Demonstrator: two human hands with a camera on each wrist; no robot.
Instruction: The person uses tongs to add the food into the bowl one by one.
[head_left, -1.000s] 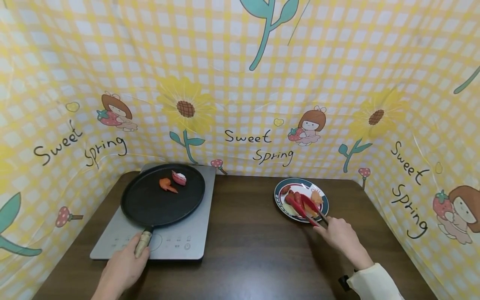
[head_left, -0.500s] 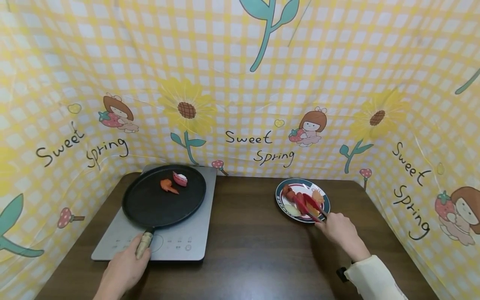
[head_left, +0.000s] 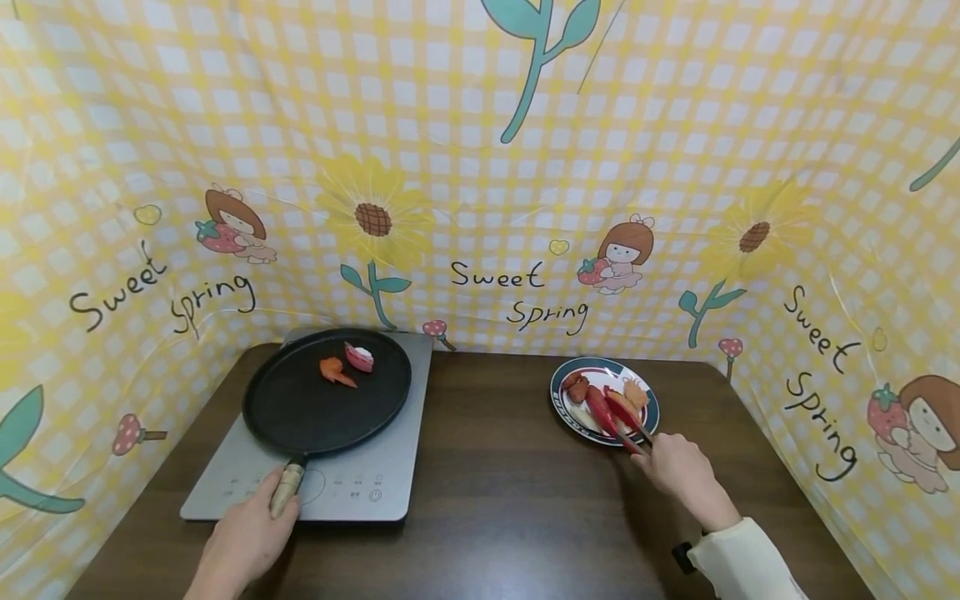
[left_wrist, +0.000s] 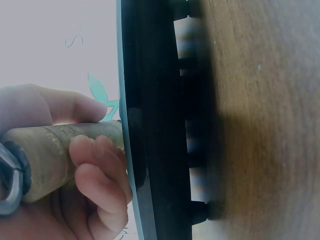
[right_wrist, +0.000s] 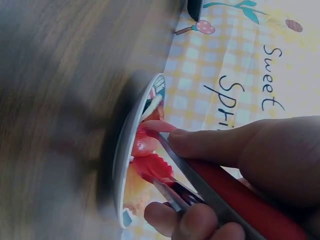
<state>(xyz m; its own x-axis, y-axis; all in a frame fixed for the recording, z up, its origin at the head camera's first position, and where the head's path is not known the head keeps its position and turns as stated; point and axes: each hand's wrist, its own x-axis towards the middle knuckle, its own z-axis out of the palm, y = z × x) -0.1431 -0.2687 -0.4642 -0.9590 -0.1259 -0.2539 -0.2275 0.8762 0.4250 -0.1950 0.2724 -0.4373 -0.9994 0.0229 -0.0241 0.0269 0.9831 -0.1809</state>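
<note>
Wood-grain tabletop (head_left: 480, 475) beneath our two grips.
Left hand (head_left: 251, 529) grips frying-pan handle (head_left: 287, 490); right hand (head_left: 681, 473) pinches red-and-metal tongs (right_wrist: 240, 200), plate (head_left: 615, 367) just beyond.

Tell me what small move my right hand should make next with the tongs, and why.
Probably squeeze the tongs gently with your right hand: their red tips sit on either side of a shiny red piece on the plate, though I can't tell whether they grip it. Your left hand holds the pan handle.

Red-and-grey tongs (right_wrist: 232, 195), black pan (head_left: 315, 408), yellow-and-white checked cloth (head_left: 480, 192)
</note>
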